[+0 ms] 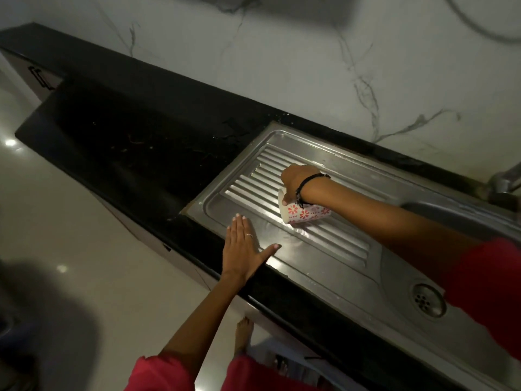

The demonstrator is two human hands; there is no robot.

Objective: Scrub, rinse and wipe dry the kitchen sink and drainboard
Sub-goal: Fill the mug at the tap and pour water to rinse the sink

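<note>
Right hand [296, 182] gripped a tipped flowered cup [306, 212] on the ribbed drainboard [324, 249], probably pouring rinse water, while left hand [245, 251], at seven o'clock, pressed flat, fingers straight, seemingly for support.

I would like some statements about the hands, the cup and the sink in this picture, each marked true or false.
1. The right hand holds a flowered cup tilted on its side over the drainboard. True.
2. The left hand grips a sponge. False: it lies flat with straight fingers on the drainboard's front edge and holds nothing.
3. The drain is covered by a plate. False: its strainer is bare.
4. The countertop left of the drainboard is black. True.
5. The right wrist wears a dark band. True.
</note>
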